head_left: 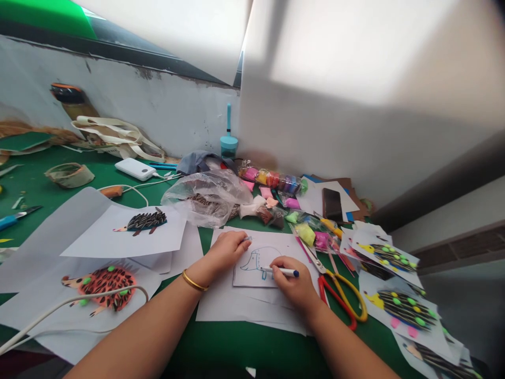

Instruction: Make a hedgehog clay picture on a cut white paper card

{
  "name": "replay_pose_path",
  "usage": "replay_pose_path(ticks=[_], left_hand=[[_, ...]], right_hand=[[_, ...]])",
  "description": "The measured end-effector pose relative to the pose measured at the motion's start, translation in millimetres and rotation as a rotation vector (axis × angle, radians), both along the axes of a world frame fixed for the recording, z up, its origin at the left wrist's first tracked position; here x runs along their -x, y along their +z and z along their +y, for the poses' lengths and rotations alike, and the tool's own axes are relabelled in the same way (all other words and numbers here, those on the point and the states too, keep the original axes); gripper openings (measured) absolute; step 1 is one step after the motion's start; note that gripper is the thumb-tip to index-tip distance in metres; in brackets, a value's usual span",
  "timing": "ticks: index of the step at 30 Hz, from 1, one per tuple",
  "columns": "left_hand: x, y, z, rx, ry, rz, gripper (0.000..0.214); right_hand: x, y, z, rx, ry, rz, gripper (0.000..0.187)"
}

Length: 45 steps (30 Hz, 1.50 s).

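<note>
My right hand [294, 284] grips a blue-capped pen [282, 272], its tip on a small white sheet [246, 273] that bears a blue outline drawing of a hedgehog [258, 259]. My left hand [229, 247], with a gold bangle [194, 282] on its wrist, rests curled on the sheet's upper left corner, and something small and pale blue shows at its fingertips. The sheet lies on a stack of white paper [236, 308] over the green table [221, 347].
Red-and-yellow scissors [339, 289] lie right of my right hand. Finished hedgehog pictures lie at left [104, 281], [145, 221] and right [394, 258]. Bags of coloured clay [272, 181], a plastic bag [209, 197], a phone [332, 203], a power bank [134, 169] and a white cable [59, 308] crowd the table.
</note>
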<state>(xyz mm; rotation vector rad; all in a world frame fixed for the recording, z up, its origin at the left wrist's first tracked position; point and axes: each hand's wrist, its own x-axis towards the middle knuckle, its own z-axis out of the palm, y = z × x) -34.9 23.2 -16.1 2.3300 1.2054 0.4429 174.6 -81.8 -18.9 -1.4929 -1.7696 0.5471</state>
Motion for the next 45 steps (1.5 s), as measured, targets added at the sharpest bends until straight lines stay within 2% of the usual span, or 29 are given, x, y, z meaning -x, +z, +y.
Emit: replay_pose_path(ticks=[5, 11, 18, 28, 33, 45], left_hand=[[-0.1, -1.5, 0.7, -0.005, 0.003, 0.004, 0.026], [-0.1, 0.3, -0.7, 0.007, 0.005, 0.001, 0.027], [-0.3, -0.7, -0.1, -0.014, 0.007, 0.026, 0.026], [0.1, 1.0, -0.5, 0.007, 0.003, 0.012, 0.027], [-0.1, -0.9, 0.0, -0.005, 0.006, 0.010, 0.027], [-0.4, 1.4, 0.3, 0.016, 0.000, 0.009, 0.027]], right_hand=[[0.9, 0.0, 0.2, 0.008, -0.009, -0.006, 0.017], [-0.2, -1.2, 0.8, -0.059, -0.047, 0.012, 0.015], [1.9, -2.3, 2.7, -0.012, 0.014, -0.002, 0.015], [-0.3, -2.6, 2.4, -0.026, -0.045, 0.025, 0.014], [0.8, -4.2, 3.5, -0.019, -0.011, 0.023, 0.013], [-0.3, -3.4, 2.5, -0.040, -0.047, 0.000, 0.015]])
